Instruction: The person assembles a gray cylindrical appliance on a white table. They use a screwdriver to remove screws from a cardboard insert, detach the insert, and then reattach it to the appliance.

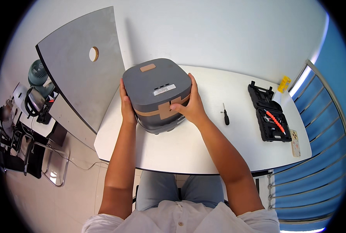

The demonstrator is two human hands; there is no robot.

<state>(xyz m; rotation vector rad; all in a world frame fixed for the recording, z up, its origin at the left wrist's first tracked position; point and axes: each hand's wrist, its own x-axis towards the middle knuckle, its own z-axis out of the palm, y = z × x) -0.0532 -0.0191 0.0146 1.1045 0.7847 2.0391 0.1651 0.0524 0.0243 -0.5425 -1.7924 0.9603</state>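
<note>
A dark grey rice cooker [156, 83] with rounded corners and a copper-coloured band is between my hands above the white table. My left hand [127, 105] presses against its left side, fingers reaching up along the wall. On the other side, my right hand [192, 103] grips the right corner, its thumb lying on the copper panel at the front. A pale label [164, 90] sits on the lid near small dark slots. The carrying handle hangs low at the front, and small feet show beneath it. Whether the base touches the table I cannot tell.
Right of the cooker lies a black-handled screwdriver [226, 117]. Farther right are an open black tool case [272, 134] with an orange flexible shaft [275, 121], a remote control [295, 143] and a yellow item [284, 84]. A grey partition [79, 73] borders the left; a metal railing [324, 99] the right.
</note>
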